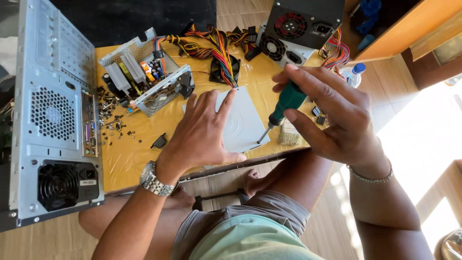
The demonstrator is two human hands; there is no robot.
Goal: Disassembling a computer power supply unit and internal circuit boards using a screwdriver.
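My left hand (204, 132) lies spread flat on the one grey plate (243, 123) mid-tabletop (125, 154), my right hand (332, 113) grips one green screwdriver (284, 107) tip-down on it, three power supplies behind.

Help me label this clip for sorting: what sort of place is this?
Probably a home or informal computer-repair spot, worked from the floor at a low table. An opened power supply, a computer case and the green screwdriver in the right hand show it.
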